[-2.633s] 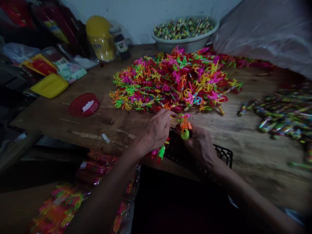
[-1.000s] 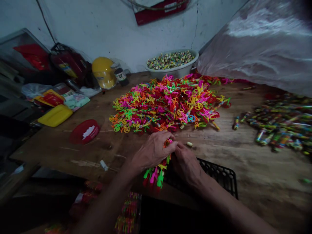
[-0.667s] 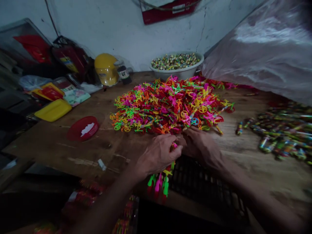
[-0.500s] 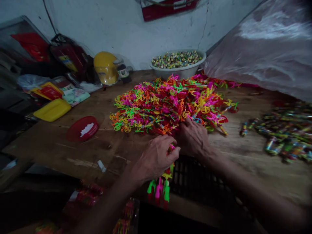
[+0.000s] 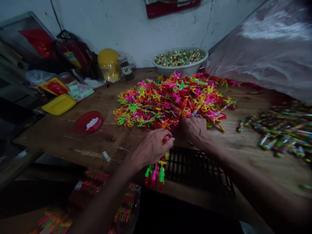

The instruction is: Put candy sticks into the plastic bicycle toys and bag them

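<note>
My left hand (image 5: 152,146) is closed around a bunch of small plastic toys (image 5: 155,174), whose green, pink and red ends hang below the fingers. A dark slatted plastic tray (image 5: 195,167) lies below and to the right of that hand, at the table's front. At the front edge of a big heap of bright plastic toys (image 5: 156,105), my right hand (image 5: 196,130) is closed with its fingers curled down. Its fingertips are hidden, so what they grip cannot be made out. Pink, yellow, orange, green and red pieces are tangled together in the heap.
Behind the heap stands a grey basin (image 5: 180,69) full of small tubes. More tubes (image 5: 287,130) lie at right, near a large plastic bag (image 5: 258,55). A red basket (image 5: 81,123), yellow container (image 5: 59,104), yellow helmet (image 5: 107,61) and jar (image 5: 126,70) are at left. Packed toys (image 5: 124,211) sit below.
The view has shifted slightly, and more of the dark tray shows. My left hand still holds its bunch of toys; my right hand remains at the heap's front edge.
</note>
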`<state>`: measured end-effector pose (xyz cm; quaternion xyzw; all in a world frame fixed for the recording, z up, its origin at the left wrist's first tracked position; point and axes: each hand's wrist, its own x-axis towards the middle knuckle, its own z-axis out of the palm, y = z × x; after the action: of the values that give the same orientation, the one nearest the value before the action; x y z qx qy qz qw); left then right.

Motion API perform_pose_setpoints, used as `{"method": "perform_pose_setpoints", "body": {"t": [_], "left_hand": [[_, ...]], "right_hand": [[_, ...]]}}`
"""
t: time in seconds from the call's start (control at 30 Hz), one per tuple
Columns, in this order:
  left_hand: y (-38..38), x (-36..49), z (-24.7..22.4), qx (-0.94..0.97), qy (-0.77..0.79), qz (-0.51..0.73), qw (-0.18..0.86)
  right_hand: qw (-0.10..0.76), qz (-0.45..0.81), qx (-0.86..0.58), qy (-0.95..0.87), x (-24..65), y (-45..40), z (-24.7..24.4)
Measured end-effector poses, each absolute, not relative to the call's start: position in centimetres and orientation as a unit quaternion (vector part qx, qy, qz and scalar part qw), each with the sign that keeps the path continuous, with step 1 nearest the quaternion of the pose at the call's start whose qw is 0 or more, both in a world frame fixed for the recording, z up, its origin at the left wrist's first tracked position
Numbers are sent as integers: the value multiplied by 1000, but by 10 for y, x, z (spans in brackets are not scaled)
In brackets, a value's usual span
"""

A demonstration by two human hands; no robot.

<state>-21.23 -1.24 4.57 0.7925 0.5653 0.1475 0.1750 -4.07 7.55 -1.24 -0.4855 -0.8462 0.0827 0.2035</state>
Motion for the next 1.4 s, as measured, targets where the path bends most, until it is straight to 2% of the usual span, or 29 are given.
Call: {"method": "perform_pose_setpoints", "body": {"t": [0.13, 0.23, 0.43, 0.53, 0.6, 0.7, 0.8, 1.0, 1.1, 1.23, 1.3, 1.4], "left_hand": [[-14, -212, 46, 796, 564, 140, 170], [-15, -211, 47, 792, 572, 135, 165], [-18, -208, 52, 804, 564, 122, 143], [-25, -203, 57, 801, 581, 127, 75], [-33, -199, 61, 805, 576, 133, 38], [-48, -194, 62, 808, 577, 116, 41], [-55, -194, 52, 798, 590, 109, 57], [-46, -199, 29, 814, 563, 137, 36], [-46, -198, 29, 809, 571, 140, 32], [-46, -196, 31, 800, 580, 151, 34], [-45, -195, 31, 798, 578, 167, 31], [-43, -193, 33, 788, 589, 176, 35]], "right_hand": [[140, 37, -506, -851, -21, 44, 3], [122, 29, -518, -846, 2, 17, 1], [214, 165, -558, -785, 24, -3, -14], [269, 161, -548, -775, 25, -5, -15], [276, 128, -548, -779, 27, -8, -15], [201, 71, -561, -800, 31, -13, -16], [114, 65, -545, -828, 33, -17, -15], [91, 86, -539, -833, 36, -14, -18], [140, 87, -552, -818, 38, -18, -17], [292, 135, -567, -758, 36, -39, -9], [350, 192, -555, -730, 31, -52, -7], [379, 288, -529, -702, 22, -67, -12]]}}
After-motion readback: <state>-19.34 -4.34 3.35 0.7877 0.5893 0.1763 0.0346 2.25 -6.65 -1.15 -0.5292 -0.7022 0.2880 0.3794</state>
